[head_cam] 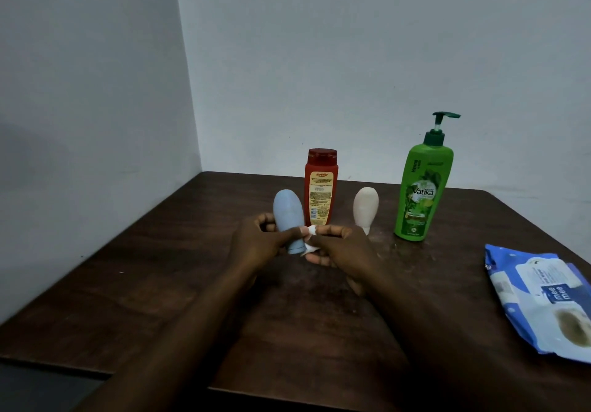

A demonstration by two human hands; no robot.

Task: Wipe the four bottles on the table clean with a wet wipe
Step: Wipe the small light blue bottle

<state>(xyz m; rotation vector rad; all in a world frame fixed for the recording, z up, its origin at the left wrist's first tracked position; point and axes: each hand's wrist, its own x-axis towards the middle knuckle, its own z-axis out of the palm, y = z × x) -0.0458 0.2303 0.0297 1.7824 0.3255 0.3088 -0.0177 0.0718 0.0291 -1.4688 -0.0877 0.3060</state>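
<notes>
A small blue bottle [287, 211] stands cap-down at the table's middle. My left hand [260, 243] grips its lower part, fingers curled round it. My right hand [342, 251] pinches a white wet wipe [311, 235] against the bottle's lower right side. Most of the wipe is hidden in my fingers. Behind the blue bottle stands a red bottle [320, 187]. A small cream bottle [365, 208] stands cap-down to its right. A tall green pump bottle [422, 184] stands further right.
A blue and white wet-wipe pack [537, 296] lies at the right edge of the dark wooden table [160, 283]. The table sits in a corner, with grey walls behind and to the left. White specks mark the wood near the green bottle.
</notes>
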